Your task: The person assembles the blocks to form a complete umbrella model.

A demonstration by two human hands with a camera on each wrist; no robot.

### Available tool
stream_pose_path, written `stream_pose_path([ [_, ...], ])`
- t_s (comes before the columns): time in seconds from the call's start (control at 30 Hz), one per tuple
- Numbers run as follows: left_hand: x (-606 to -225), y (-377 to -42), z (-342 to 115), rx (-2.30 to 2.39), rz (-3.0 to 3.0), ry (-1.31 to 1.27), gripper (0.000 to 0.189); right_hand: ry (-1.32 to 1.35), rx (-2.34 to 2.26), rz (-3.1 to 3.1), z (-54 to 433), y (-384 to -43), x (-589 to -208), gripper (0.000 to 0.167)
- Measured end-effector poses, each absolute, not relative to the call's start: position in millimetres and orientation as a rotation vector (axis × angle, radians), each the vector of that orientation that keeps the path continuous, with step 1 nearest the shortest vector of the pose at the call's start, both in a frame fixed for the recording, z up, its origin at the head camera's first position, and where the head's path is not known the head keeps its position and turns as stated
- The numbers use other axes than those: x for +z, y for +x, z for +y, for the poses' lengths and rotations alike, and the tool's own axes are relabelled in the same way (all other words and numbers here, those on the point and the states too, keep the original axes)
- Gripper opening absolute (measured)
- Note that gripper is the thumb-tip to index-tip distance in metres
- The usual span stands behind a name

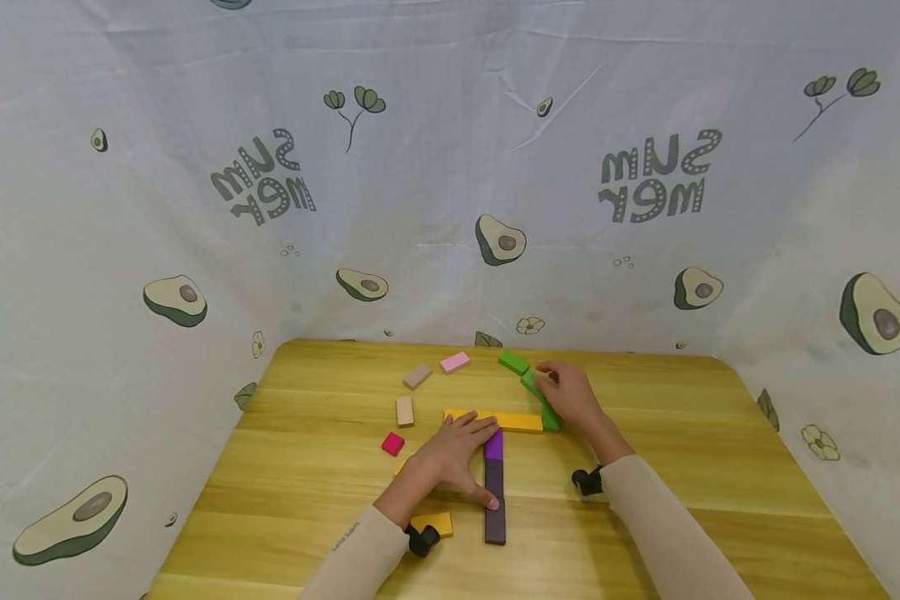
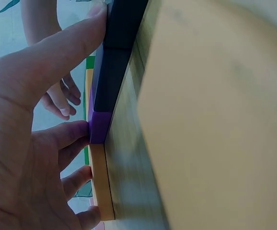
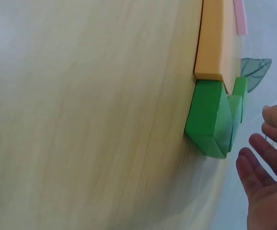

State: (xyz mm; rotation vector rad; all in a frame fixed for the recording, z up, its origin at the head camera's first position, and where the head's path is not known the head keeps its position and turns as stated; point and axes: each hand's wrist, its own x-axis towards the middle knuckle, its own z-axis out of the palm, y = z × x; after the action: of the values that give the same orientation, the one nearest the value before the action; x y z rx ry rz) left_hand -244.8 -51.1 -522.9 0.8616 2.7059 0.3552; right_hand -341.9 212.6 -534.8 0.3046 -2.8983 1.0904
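My left hand (image 1: 450, 454) is spread over a T of wooden blocks. Its fingertips touch the yellow row (image 1: 521, 422) and the purple block (image 1: 494, 446), while the thumb rests on the dark strip (image 1: 495, 523) below. In the left wrist view, that thumb presses along the side of a black block (image 2: 112, 76). My right hand (image 1: 570, 393) hovers over the green blocks (image 1: 552, 418), its fingers loosely bent. In the right wrist view, the fingers stand apart from the dark green block (image 3: 207, 110), which abuts the yellow row's end.
Beyond the T lie a separate green block (image 1: 513, 362), a pink block (image 1: 454, 362) and two tan blocks (image 1: 405, 412). A red piece (image 1: 393, 443) lies left of the left hand. Another yellow block (image 1: 437, 523) sits by the left wrist. A patterned cloth (image 1: 450, 167) hangs behind the table.
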Motion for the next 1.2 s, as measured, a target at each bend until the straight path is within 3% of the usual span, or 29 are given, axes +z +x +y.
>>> stream_pose_path([
  [0.47, -523, -244, -52, 0.349, 2.703, 0.871, 0.121, 0.364, 0.926, -2.911, 189, -360, -534, 0.033],
  [1.2, -524, -245, -52, 0.344, 2.702, 0.851, 0.122, 0.571, 0.758, -3.000, 181, -359, -540, 0.045],
])
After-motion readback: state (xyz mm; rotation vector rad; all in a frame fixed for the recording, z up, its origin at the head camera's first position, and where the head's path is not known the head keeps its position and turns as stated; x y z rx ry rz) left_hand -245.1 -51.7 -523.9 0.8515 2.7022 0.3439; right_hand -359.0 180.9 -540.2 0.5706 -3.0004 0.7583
